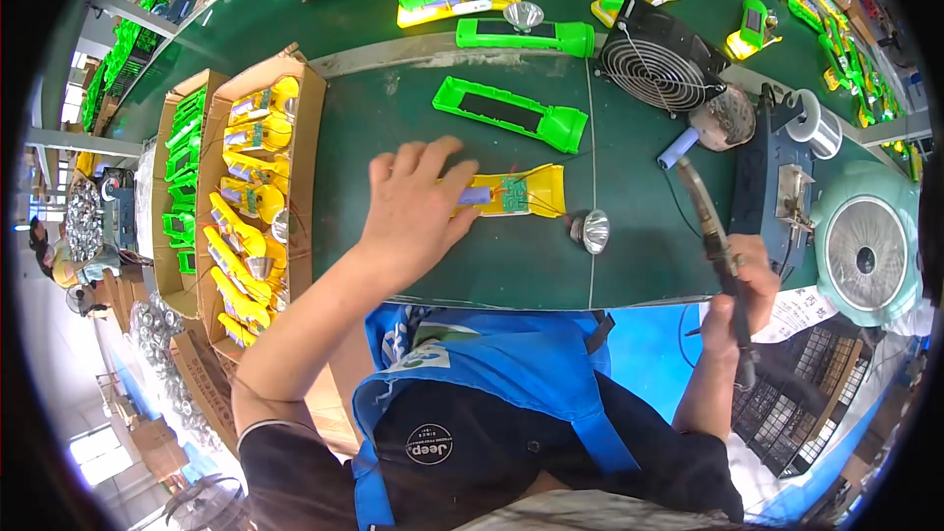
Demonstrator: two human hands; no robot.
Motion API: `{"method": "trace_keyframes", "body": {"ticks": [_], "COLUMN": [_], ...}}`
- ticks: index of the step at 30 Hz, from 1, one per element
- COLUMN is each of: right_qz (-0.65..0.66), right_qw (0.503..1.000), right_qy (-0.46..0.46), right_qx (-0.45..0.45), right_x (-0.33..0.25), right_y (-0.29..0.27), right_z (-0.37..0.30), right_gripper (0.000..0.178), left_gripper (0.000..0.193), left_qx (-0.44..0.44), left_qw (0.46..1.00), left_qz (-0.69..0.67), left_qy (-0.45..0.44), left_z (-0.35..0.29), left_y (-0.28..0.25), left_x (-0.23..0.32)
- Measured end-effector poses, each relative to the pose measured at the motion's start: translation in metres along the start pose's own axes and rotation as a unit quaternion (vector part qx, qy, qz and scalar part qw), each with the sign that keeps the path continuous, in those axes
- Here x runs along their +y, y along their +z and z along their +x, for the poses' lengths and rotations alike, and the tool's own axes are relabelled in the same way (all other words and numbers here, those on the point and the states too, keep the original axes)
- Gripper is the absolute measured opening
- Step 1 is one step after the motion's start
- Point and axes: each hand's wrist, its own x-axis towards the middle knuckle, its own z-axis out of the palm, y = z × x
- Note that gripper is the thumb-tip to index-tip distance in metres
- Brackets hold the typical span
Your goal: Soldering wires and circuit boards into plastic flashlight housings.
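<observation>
On the green bench, my left hand (413, 205) grips the left end of a yellow flashlight housing (547, 191), thumb and index finger on either side. Inside the housing lie a lavender battery (475, 196) and a small green circuit board (514, 194). Thin wires run from it to a silver reflector (595, 231) lying to its right. My right hand (749, 285) is wrapped round a soldering iron (720, 246), its front end pointing up and away over the bench. Beyond the housing lies a green flashlight shell (511, 115) with a rectangular opening.
Cardboard boxes at the left hold yellow housings (258, 187) and green shells (183, 172). At the right are a black fan (657, 59), a lavender cylinder (678, 148), a solder spool (814, 123) and a pale green round fan (865, 246). More flashlight parts (526, 36) lie along the far side.
</observation>
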Motion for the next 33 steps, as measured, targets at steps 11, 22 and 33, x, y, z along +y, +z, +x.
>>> {"method": "trace_keyframes", "body": {"ticks": [11, 22, 33], "right_qz": [0.342, 0.218, 0.214], "right_qw": [0.877, 0.922, 0.917], "right_qy": [0.335, 0.318, 0.335], "right_qx": [0.044, -0.034, -0.035], "right_x": [0.024, 0.010, 0.008], "right_y": [0.060, 0.078, 0.087], "right_z": [-0.021, -0.007, -0.004], "right_gripper": [0.022, 0.017, 0.014], "left_gripper": [0.020, 0.023, 0.022], "left_qx": [0.165, 0.200, 0.124], "left_qw": [0.936, 0.965, 0.978], "left_qz": [-0.302, -0.164, -0.165], "left_qy": [-0.076, 0.049, -0.012], "left_z": [0.026, 0.017, 0.024], "left_y": [0.034, 0.040, 0.032], "left_x": [0.021, 0.014, 0.015]}}
